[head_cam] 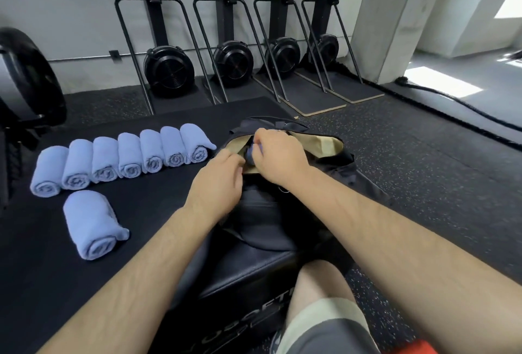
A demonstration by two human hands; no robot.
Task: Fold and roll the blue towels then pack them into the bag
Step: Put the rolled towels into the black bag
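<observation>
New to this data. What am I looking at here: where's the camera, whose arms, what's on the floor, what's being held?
There is no robot: a person wears one wide-angle camera on the head, looking down at their own bare arms. The right hand holds a rolled blue towel at the mouth of a black bag with a tan lining. The left hand is at the opening's near edge; its grip is hidden. On the black mat lie seven rolled towels in a row and one more in front. Exercise machines stand along the wall.
</observation>
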